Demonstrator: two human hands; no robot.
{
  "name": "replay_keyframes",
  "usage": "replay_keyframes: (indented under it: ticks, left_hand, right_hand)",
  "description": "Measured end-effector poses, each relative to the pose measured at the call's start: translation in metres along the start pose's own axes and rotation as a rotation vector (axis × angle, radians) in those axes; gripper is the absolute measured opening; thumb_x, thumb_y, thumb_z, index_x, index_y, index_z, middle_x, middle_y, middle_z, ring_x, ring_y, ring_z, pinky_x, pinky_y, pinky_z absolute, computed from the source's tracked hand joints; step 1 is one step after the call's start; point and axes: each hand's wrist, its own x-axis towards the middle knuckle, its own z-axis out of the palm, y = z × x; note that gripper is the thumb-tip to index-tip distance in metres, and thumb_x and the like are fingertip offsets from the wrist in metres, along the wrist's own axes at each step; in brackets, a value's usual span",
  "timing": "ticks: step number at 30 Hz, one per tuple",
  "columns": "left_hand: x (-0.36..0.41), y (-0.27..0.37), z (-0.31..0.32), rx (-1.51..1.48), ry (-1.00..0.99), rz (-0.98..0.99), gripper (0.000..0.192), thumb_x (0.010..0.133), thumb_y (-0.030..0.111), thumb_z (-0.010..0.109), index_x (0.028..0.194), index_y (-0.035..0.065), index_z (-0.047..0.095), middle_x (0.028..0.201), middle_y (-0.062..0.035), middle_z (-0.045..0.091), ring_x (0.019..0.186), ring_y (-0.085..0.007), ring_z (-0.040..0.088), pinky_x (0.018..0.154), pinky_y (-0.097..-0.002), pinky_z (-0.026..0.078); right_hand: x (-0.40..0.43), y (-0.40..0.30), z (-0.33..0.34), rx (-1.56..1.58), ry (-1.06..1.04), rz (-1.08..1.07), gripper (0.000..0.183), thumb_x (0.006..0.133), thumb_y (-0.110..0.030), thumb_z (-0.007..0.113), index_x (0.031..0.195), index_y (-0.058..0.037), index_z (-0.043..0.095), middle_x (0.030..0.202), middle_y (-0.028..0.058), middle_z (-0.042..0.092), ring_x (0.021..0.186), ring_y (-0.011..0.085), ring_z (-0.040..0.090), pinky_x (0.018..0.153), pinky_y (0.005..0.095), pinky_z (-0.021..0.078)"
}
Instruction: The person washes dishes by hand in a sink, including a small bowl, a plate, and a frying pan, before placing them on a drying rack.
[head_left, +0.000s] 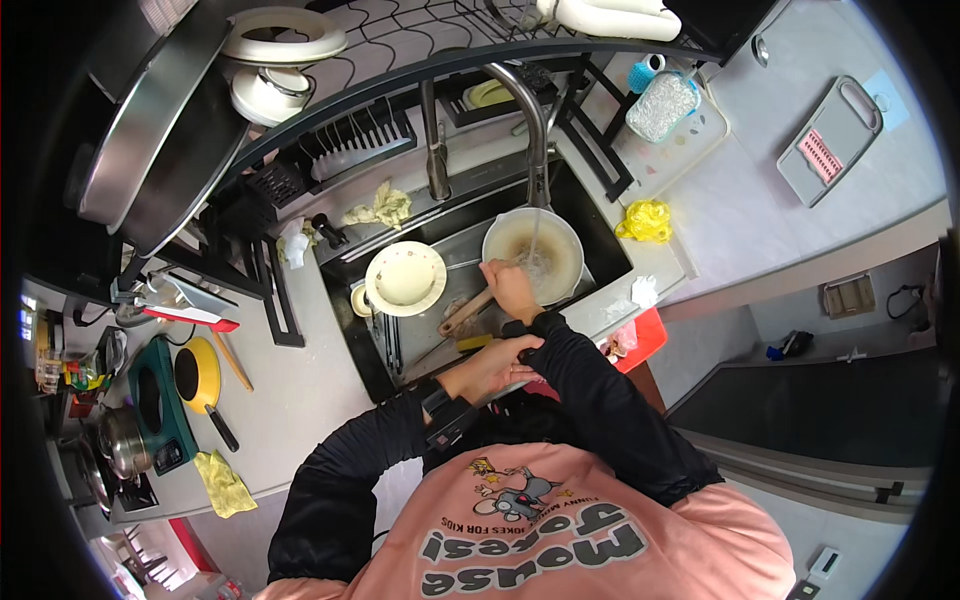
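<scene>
A light-coloured pan (577, 251) with a wooden handle (466, 311) stands in the dark sink (607, 259), under water running from the faucet (536, 127). Cloudy brownish water fills its middle. My right hand (514, 289) is curled over the pan's near-left rim, close to where the handle joins; its fingertips are hidden. With my left hand (491, 367) I grasp the black cuff (547, 326) at my right wrist. Left of the pan sits a cream bowl (406, 278). A yellow sponge (474, 343) lies below the handle, and chopsticks (392, 341) rest at the sink's left side.
A black dish rack (450, 52) arches over the sink. Crumpled cloth (382, 206) lies on the back ledge, a yellow plastic bag (645, 221) on the right counter. A red bin (649, 337) stands below the front edge. A yellow pan (199, 371) sits at left.
</scene>
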Motion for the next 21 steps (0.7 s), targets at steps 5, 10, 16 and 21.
replay_keyframes:
  ticks: [5,10,16,21]
  left_hand:
    - [0.014,0.002,-0.002,-0.059,-0.042,-0.024,0.03,0.082,0.025,0.065,0.098,0.0007,0.058,0.092,-0.008,0.063,0.086,-0.0174,0.062,0.082,-0.0286,0.051]
    - [0.015,0.01,-0.013,0.055,-0.04,0.045,0.034,0.081,0.03,0.065,0.099,0.0019,0.059,0.092,-0.0098,0.064,0.082,-0.0195,0.063,0.079,-0.0311,0.052]
    - [0.001,0.035,0.005,0.394,0.011,0.048,0.051,0.081,0.044,0.061,0.099,-0.0042,0.059,0.089,-0.0166,0.065,0.078,-0.0237,0.067,0.072,-0.0307,0.054]
    - [-0.009,0.053,0.018,0.708,0.001,0.111,0.069,0.081,0.057,0.055,0.103,-0.0079,0.058,0.089,-0.022,0.065,0.078,-0.0245,0.067,0.07,-0.0294,0.054]
  right_hand:
    - [0.018,0.035,0.007,0.445,0.127,0.454,0.03,0.094,-0.025,0.046,0.074,-0.0055,0.058,0.066,0.0112,0.06,0.061,0.031,0.058,0.057,0.0396,0.0461]
    - [0.029,0.035,0.007,1.651,0.23,1.305,0.034,0.098,-0.033,0.037,0.089,-0.0045,0.055,0.079,0.0079,0.061,0.068,0.0232,0.059,0.065,0.0356,0.047]
    - [0.028,0.044,-0.004,1.63,0.235,1.302,0.042,0.098,-0.039,0.032,0.091,-0.0032,0.054,0.08,0.0096,0.061,0.074,0.024,0.059,0.069,0.0373,0.0472]
    - [0.021,0.038,0.001,1.574,0.295,1.267,0.049,0.096,-0.045,0.033,0.082,-0.0052,0.057,0.069,0.0079,0.061,0.061,0.0216,0.06,0.055,0.0331,0.0486]
